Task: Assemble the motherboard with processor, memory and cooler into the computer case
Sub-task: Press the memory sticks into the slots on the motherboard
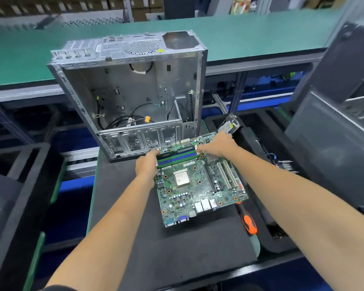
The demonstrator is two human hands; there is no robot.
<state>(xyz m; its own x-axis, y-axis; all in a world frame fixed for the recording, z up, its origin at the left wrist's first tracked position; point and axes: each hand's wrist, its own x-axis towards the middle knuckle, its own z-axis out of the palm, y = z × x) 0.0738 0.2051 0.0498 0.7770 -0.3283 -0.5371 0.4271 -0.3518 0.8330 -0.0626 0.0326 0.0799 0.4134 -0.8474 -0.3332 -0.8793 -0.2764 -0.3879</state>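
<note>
A green motherboard (pixel 198 194) lies flat on a black foam mat (pixel 177 253), with a silver processor (pixel 181 178) seated in its socket and no cooler on it. A dark memory module (pixel 178 150) sits in the farthest of the blue and green memory slots (pixel 177 159). My left hand (pixel 146 164) presses on the module's left end. My right hand (pixel 219 144) presses on its right end with fingers stretched out. The open grey computer case (pixel 135 91) stands just behind the board, with loose cables inside.
An orange and black screwdriver (pixel 249 224) lies right of the board at the mat's edge. A bagged drive (pixel 229 123) sits behind my right hand. Another dark case (pixel 334 133) stands at the right, black foam trays (pixel 19 175) at the left, and a green conveyor (pixel 250 32) behind.
</note>
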